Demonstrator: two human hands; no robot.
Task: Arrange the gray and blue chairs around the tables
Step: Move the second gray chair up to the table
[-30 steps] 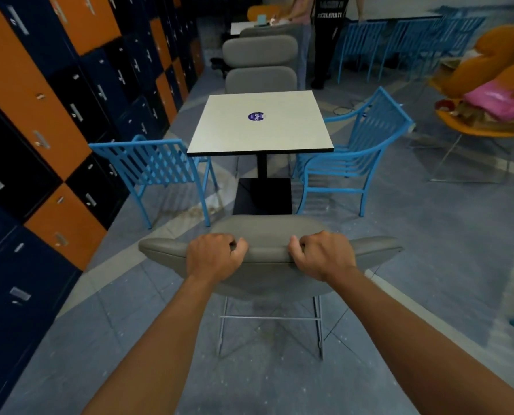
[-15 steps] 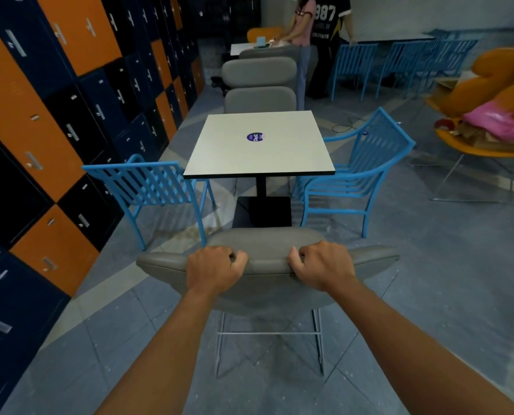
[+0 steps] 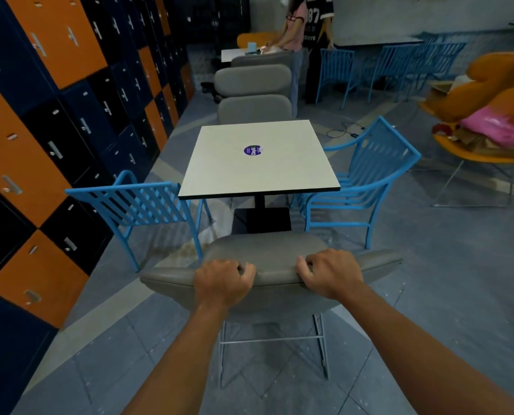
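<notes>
We see the left grip [image 3: 223,283] curled tight over the top edge of the gray chair [image 3: 275,256], fingers folded down the front of the backrest and knuckles toward us. The right grip [image 3: 330,274] holds the same edge in the same way, its thumb pressed against the padding. A short bare stretch of backrest lies between the two. Neither has any opening left. Both are closed on the padded rim, and the forearms run straight out to it.

The chair stands on thin metal legs on the tiled floor [image 3: 429,295], its back toward us and its seat facing the worktop [image 3: 258,175]. It is near the worktop's near edge but apart from it.

A round purple sticker [image 3: 252,150] lies on the worktop. The left blue chair [image 3: 136,202] stands at one side and the right blue chair [image 3: 372,166] at the other, both close against the worktop. The far gray chair [image 3: 254,110] stands at the far edge. Orange and dark lockers [image 3: 40,139] line the wall on the left.
</notes>
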